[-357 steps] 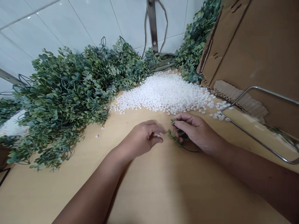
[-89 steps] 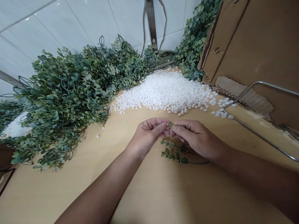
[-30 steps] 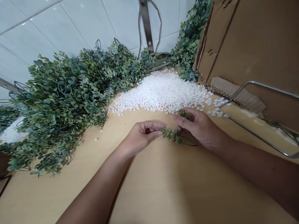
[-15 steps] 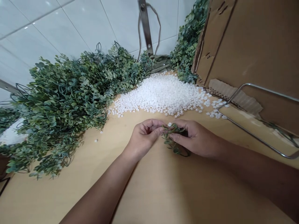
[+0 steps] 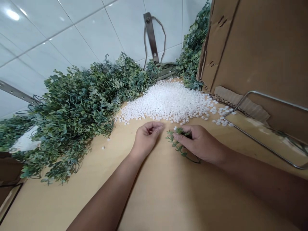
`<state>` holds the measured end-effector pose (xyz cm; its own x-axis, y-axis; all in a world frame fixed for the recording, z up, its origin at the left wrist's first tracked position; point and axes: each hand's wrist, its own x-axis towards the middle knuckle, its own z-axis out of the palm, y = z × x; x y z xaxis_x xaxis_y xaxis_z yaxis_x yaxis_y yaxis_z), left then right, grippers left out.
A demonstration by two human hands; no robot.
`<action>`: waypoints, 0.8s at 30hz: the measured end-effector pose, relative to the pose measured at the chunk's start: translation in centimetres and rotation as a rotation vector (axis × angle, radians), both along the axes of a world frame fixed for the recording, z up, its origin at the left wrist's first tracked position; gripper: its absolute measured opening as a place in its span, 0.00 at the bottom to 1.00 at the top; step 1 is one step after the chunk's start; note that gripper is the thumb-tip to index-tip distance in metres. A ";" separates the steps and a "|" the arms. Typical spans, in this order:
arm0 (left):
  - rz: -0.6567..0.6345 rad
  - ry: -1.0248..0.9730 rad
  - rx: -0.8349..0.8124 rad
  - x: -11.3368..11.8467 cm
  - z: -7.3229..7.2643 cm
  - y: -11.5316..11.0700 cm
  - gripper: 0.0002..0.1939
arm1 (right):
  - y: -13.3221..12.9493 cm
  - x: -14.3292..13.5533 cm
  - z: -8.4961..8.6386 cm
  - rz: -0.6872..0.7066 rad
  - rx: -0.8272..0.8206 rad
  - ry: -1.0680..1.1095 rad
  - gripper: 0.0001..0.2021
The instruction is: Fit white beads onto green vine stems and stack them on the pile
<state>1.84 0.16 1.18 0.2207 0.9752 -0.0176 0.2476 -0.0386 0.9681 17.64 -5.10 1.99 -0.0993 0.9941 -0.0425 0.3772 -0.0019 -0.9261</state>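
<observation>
In my right hand [image 5: 196, 141] is a small artificial leaf sprig [image 5: 179, 147], pinched between thumb and fingers, its dark stem trailing below. A small white bead-like piece [image 5: 175, 128] shows at the sprig's top, by my fingertips. My left hand [image 5: 148, 136] is a short way to the left, apart from the sprig, thumb and forefinger pressed together; whether anything tiny lies between them I cannot make out. Just beyond both hands spreads a heap of small white plastic pieces [image 5: 168, 99] on the wooden tabletop [image 5: 154, 192].
A large pile of artificial greenery [image 5: 79, 102] lies at the left, with more greenery [image 5: 194, 45] at the back right. A cardboard box [image 5: 264, 48] and a bent metal wire frame [image 5: 267, 139] stand on the right. A metal strip [image 5: 151, 37] leans against the tiled wall [image 5: 125, 29].
My left hand has drawn away from the sprig to the left. The right hand still holds the sprig, now more fully visible. The view has tilted slightly upward.
</observation>
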 end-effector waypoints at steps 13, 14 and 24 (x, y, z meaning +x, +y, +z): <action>0.133 0.336 0.274 1.4 -0.7 4.1 0.06 | 0.6 0.6 -0.5 -0.057 0.014 0.149 0.13; 0.143 0.272 0.227 1.2 -0.6 3.9 0.04 | 0.7 0.7 -0.6 -0.053 0.006 0.166 0.14; 0.037 -0.374 -0.375 0.4 1.1 -2.8 0.14 | 0.2 0.4 -0.1 -0.023 -0.055 0.293 0.08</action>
